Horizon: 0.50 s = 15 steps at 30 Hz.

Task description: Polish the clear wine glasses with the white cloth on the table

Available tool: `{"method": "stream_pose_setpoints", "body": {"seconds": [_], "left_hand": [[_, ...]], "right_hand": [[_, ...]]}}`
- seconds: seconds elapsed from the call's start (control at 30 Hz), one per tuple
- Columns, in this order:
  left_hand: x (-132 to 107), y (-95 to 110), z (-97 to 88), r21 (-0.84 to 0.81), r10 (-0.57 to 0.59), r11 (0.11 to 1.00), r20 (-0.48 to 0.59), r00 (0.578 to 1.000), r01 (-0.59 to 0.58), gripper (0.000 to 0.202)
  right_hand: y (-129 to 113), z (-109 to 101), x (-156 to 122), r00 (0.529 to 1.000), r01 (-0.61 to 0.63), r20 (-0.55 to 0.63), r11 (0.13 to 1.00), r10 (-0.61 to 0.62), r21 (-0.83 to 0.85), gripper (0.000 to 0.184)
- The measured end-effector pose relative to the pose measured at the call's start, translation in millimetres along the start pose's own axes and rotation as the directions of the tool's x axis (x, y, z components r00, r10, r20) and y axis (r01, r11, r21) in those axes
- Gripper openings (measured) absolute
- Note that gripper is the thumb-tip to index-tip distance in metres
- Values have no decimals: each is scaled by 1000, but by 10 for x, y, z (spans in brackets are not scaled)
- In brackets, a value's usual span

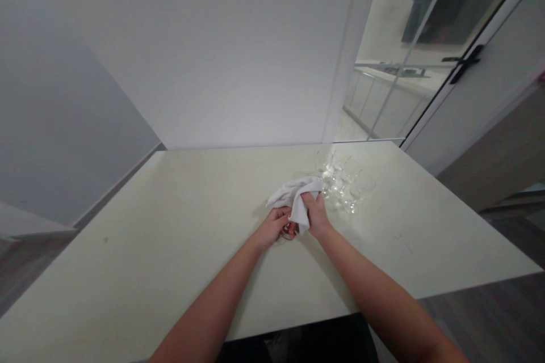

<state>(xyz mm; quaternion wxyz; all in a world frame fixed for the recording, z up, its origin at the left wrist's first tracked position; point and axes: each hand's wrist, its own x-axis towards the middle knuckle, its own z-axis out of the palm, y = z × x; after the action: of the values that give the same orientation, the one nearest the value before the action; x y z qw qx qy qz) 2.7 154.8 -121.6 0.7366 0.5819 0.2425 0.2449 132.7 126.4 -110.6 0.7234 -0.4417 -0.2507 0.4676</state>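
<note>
Over the middle of the table, my left hand point(272, 228) is closed around the lower part of a clear glass, whose round foot point(284, 236) shows just below the fingers. A white cloth point(293, 191) covers the rest of that glass, so its bowl is hidden. My right hand point(315, 212) grips the cloth from the right side, thumb on top and fingers mostly out of sight behind it. Just beyond my right hand, several clear stemmed glasses point(340, 178) stand close together on the table.
The pale table point(191, 227) reaches a white wall panel point(238, 68) at the back. A grey wall point(63, 96) lies to the left. At the right are a glass partition and a door with a black handle point(467, 63).
</note>
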Motion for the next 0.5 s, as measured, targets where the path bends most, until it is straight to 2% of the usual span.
{"method": "stream_pose_setpoints", "body": {"seconds": [0.1, 0.17, 0.23, 0.3, 0.5], "left_hand": [[33, -10, 5, 239, 139, 965, -104, 985, -111, 19], [46, -23, 10, 448, 288, 877, -203, 936, -172, 12], [49, -36, 13, 562, 383, 808, -271, 883, -177, 20], [47, -50, 11, 583, 404, 795, -299, 865, -170, 29], [68, -92, -14, 543, 399, 815, -275, 875, -202, 34]], "right_hand": [[60, 0, 31, 990, 102, -88, 991, -110, -89, 39], [101, 0, 47, 978, 166, -108, 978, -180, -128, 41], [132, 1, 54, 972, 198, -105, 971, -212, -135, 40], [149, 2, 58, 969, 211, -102, 968, -225, -133, 39], [140, -9, 64, 968, 219, -94, 964, -234, -149, 39]]}}
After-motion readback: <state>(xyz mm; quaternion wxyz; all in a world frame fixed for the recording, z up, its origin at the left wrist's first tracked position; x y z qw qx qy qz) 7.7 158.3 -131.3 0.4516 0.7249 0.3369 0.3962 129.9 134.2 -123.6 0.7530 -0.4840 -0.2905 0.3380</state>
